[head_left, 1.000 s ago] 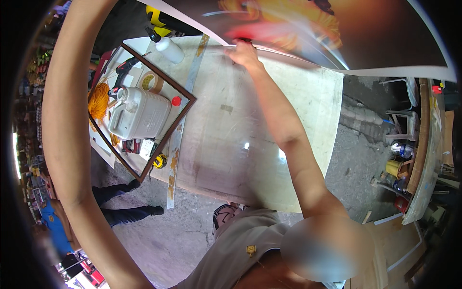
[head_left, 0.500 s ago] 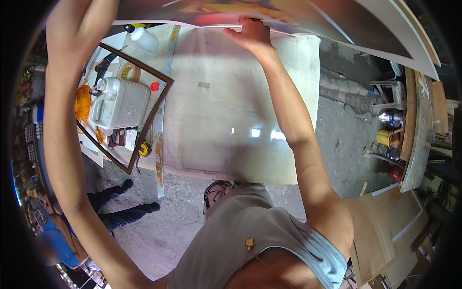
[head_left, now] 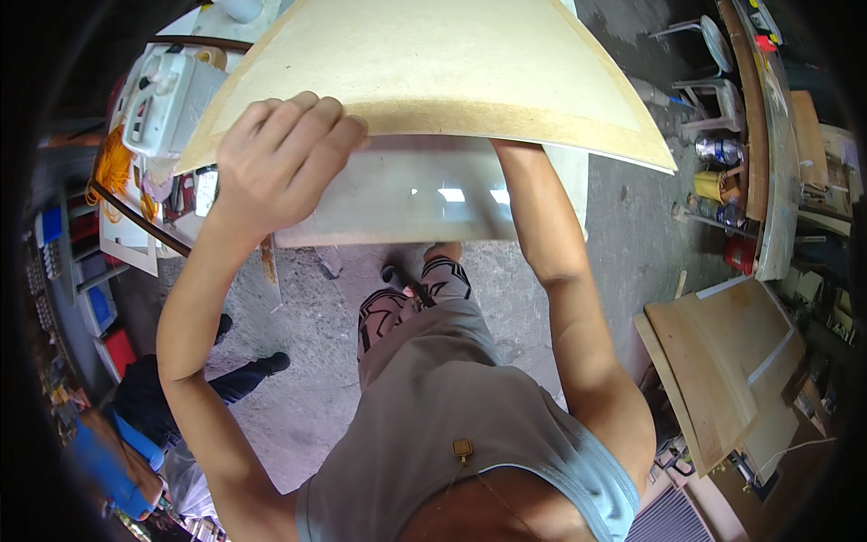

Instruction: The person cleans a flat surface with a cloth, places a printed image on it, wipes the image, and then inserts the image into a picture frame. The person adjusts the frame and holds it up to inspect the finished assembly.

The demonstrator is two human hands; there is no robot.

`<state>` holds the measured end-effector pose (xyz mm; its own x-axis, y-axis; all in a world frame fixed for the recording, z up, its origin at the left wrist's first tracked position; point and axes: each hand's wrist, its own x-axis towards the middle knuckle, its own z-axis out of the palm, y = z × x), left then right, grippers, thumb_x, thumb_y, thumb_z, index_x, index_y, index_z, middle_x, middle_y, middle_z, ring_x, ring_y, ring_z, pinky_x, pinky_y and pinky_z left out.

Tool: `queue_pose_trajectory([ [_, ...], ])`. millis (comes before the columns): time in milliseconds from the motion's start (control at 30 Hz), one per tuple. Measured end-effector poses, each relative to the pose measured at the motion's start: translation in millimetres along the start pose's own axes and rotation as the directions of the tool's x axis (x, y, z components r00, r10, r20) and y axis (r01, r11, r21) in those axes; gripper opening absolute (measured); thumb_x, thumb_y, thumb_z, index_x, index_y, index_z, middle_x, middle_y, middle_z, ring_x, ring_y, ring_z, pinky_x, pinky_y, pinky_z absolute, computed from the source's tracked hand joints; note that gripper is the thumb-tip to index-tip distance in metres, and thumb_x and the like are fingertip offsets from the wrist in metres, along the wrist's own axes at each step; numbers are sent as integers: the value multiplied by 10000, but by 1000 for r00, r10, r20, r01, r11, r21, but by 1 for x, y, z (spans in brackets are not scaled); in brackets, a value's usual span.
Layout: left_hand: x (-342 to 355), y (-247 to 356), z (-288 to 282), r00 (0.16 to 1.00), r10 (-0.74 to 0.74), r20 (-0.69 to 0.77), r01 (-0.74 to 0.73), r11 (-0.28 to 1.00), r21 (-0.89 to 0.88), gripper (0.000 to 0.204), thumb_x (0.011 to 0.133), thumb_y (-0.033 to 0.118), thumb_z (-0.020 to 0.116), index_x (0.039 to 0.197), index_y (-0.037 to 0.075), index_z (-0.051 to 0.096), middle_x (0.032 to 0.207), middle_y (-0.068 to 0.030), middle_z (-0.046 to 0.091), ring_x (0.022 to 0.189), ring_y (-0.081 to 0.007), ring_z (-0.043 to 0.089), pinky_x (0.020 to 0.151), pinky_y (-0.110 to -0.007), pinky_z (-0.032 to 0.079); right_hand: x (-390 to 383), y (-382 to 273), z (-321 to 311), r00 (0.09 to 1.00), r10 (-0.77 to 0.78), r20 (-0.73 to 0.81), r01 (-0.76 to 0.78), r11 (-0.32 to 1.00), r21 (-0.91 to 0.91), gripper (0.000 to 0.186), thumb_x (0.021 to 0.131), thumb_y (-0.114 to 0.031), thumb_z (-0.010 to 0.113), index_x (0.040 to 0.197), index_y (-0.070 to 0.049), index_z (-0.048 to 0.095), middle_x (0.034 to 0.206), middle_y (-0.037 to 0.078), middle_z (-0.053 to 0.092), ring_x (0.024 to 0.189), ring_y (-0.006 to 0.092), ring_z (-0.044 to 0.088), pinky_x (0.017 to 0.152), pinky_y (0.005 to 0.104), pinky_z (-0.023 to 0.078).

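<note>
A large picture panel is tilted over the work table, its cream back with a tan border facing up. My left hand grips the panel's near edge toward its left, fingers curled over it. My right forearm reaches under the same edge; the right hand is hidden beneath the panel. Below lies a glossy, pale sheet-covered table top, partly covered from sight by the panel.
Left on the table are a dark brown frame, a white plastic jug and orange string. A person in blue is at lower left. Flat boards lean at right, near a white stool.
The panel has turned from showing its printed face to showing its cream back, and its edge has come nearer me. My left hand has come down into view; my right hand has gone under the panel.
</note>
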<state>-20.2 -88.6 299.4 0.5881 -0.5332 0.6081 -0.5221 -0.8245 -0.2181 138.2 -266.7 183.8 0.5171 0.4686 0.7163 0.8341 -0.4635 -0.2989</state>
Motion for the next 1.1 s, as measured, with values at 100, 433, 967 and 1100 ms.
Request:
queue_pose_trajectory([
  [100,-34,37,22,1000,-9,1,9,1000,14,217,716,191,691,889,75,629,834,-42,593,778,-168,591,599,-267,423,-62,-18,-10,999,33,37,-34,999,29,356,792,-294,652,1044,-43,627,957,113,657,923,274,610,793,393,473],
  [433,-134,105,104,992,101,78,-96,994,-60,231,750,188,722,932,68,644,882,-80,638,805,-188,633,592,-274,440,-210,-75,-18,824,421,379,-413,904,-107,358,766,-204,666,1071,-23,616,1041,203,601,987,372,548,867,458,413],
  [967,-239,100,125,134,-904,407,966,211,151,497,678,261,759,1065,-13,610,967,-156,637,927,-338,597,807,-393,484,-269,11,-122,507,809,297,-787,575,-222,593,640,-96,735,1189,27,548,1083,195,571,932,335,591,844,389,492],
  [1100,-241,80,133,-117,-847,518,988,-48,146,450,623,160,752,1019,-10,621,902,-164,665,835,-311,639,753,-382,508,-270,33,-98,452,780,433,-773,585,-247,661,574,-48,717,1203,29,527,1076,215,555,916,344,596,825,384,510],
])
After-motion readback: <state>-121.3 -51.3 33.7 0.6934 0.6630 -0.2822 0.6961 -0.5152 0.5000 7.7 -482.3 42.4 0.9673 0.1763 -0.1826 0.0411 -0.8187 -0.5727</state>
